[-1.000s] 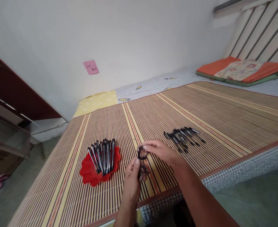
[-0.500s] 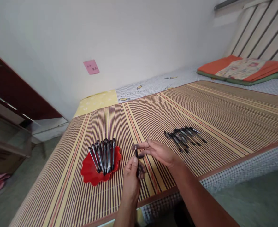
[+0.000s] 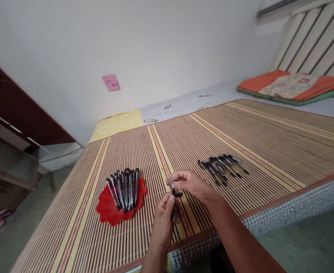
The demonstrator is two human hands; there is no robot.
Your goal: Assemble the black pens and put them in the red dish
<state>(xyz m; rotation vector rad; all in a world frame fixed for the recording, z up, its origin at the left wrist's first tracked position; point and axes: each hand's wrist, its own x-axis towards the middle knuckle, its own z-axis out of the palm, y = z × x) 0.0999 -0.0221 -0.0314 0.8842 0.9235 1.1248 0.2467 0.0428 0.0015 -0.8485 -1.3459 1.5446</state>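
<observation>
A striped bamboo mat (image 3: pixel 240 129) covers the bed (image 3: pixel 184 102). On it, just left of the hands, sits a red dish (image 3: pixel 110 210) with pens lying in it. To their right, a loose row of pens (image 3: pixel 222 168) lies on the mat. Far beyond them, folded orange cushions (image 3: pixel 292 85).

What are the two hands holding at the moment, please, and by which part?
Both hold one black pen: the left hand grips its lower barrel, and the right hand pinches its upper end. Whether that end is a cap cannot be told.
</observation>
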